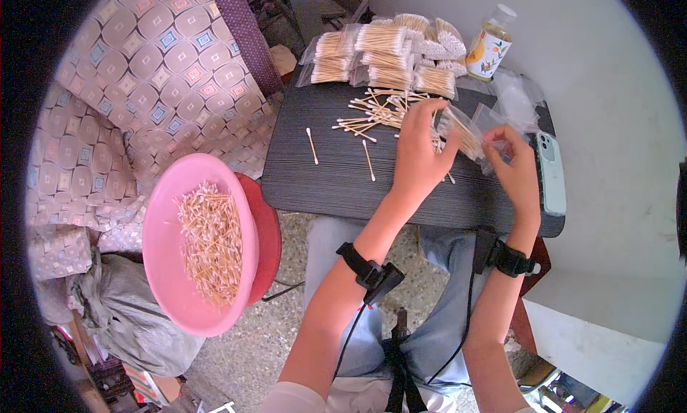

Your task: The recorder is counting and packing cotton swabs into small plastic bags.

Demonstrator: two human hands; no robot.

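A small clear plastic bag with cotton swabs in it (464, 135) is held between my two hands above the dark table. My left hand (421, 152) grips the bag's left end, thumb and fingers closed around it. At the opposite end, my right hand (512, 161) pinches the plastic edge between thumb and fingertips. A loose heap of cotton swabs (383, 111) lies just left of and behind my left hand, partly hidden by it. Two single swabs, one a cotton swab (312, 146) farther left and another cotton swab (368, 160), lie apart from the heap.
Filled swab bags (386, 52) are stacked at the table's back. A capped bottle (491, 45) stands behind empty clear bags (517, 102); a phone (549, 173) lies on the right edge. Left of the table, a pink basin (161, 270) of swabs rests on a red stool (266, 241).
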